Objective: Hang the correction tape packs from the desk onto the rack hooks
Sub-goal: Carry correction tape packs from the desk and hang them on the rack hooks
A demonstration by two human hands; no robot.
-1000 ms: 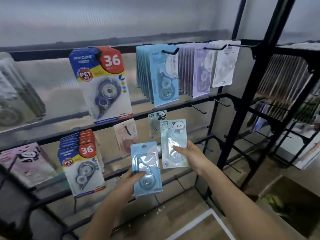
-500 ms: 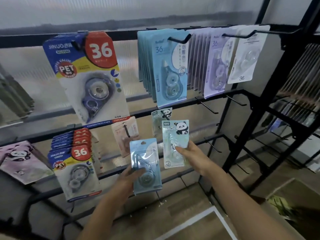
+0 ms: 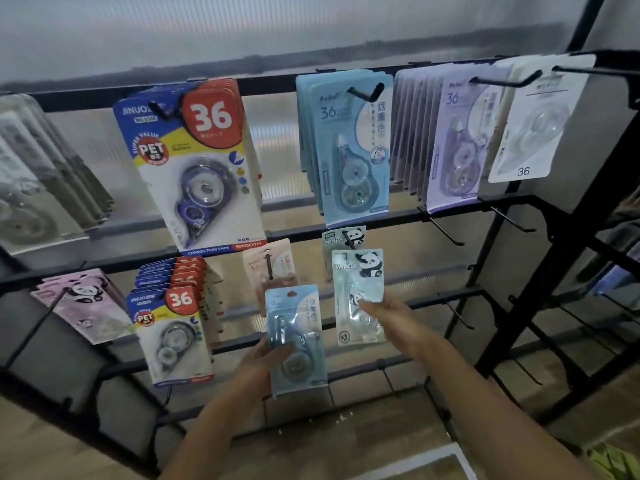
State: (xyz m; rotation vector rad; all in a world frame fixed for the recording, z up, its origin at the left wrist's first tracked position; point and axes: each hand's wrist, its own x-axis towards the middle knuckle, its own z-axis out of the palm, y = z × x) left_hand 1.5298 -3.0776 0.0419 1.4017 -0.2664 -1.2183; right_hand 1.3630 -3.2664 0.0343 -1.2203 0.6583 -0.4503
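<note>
Blue blister pack (image 3: pixel 297 341) pinched at lower left edge by left hand (image 3: pixel 258 365), thumb across front, held upright in front of black wire rack (image 3: pixel 540 209), low and centre. Pale green panda pack (image 3: pixel 358 296) gripped at right edge by right hand (image 3: pixel 391 317), raised just under hanging panda pack (image 3: pixel 344 239) on middle-row hook (image 3: pixel 348 237). Both hands clamped, one pack each, near each other but not touching. Hanging step in progress, judged: right-hand pack matches panda design above, so probably destined for that same hook; hang hole at card top not yet on hook tip, a gap visible between the two cards. Next move likely needs lifting panda card, lining up top hole with upturned hook end, sliding back along prong; hole itself too small to make out. Blue pack matches blue stack (image 3: pixel 346 150) on top-row hook (image 3: pixel 367 93), so probably goes there afterwards, needing a longer reach up. Other stock already hung: red-and-blue "36" packs (image 3: pixel 194 161) upper left, second "36" stack (image 3: pixel 169 327) lower left, pink panda packs (image 3: pixel 83 303) far left, purple stack (image 3: pixel 457 143) and white pack (image 3: pixel 530 123) upper right, peach pack (image 3: pixel 270 271) on middle row. Several bare hooks (image 3: pixel 446 233) at right. Table not in view, so remaining pack count cannot be told. Risk, judged: one-handed hanging with card edge grip, card may twist off line.
</note>
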